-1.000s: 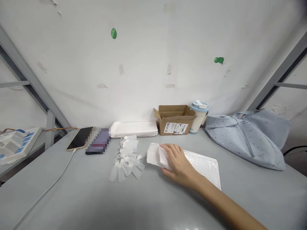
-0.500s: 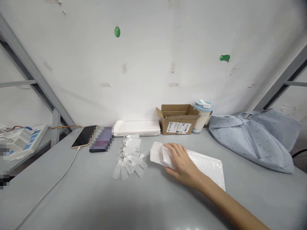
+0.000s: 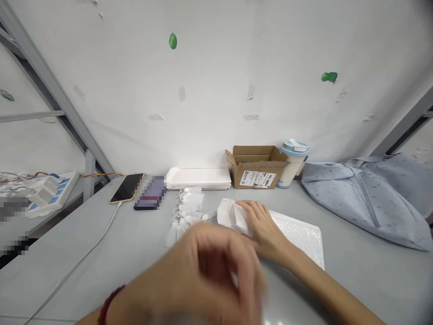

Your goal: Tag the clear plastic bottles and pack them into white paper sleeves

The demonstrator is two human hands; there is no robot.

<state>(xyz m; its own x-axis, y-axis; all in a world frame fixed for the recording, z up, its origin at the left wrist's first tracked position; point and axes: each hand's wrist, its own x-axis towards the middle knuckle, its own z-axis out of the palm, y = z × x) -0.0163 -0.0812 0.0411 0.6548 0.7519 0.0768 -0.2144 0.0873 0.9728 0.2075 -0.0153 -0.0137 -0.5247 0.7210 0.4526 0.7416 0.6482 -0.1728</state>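
Grey table (image 3: 135, 253) against a taped white wall, goods pushed toward the back. Right hand (image 3: 262, 223) laid on a white packet (image 3: 230, 215), fingers nearly flat across it, not clenched; thumb hidden, so cannot tell whether pinched or merely pressed. Packet lying on the left end of a bubble mailer (image 3: 301, 234), just right of a cluster of clear bottles (image 3: 184, 214). Left hand (image 3: 209, 271) raised close to the camera, badly blurred, fingers loosely curled; cannot tell whether holding anything. Best, by the look of it, to pin the packet and mailer together under the right palm, so that neither skates on the smooth top, and to bring the left in low from the near side. Mind the bottles: light, tethered in a bunch, easily swept by a knuckle. Behind, trays (image 3: 199, 177), box (image 3: 256, 167) and cup (image 3: 292, 163) in a row along the wall, well apart from the hands; cup tall and tippable. Bag (image 3: 365, 198) filling the right. Phone (image 3: 126, 188) and cable (image 3: 88, 253) off to the left. Widest open room toward the near edge, in front of the mailer and left of it.
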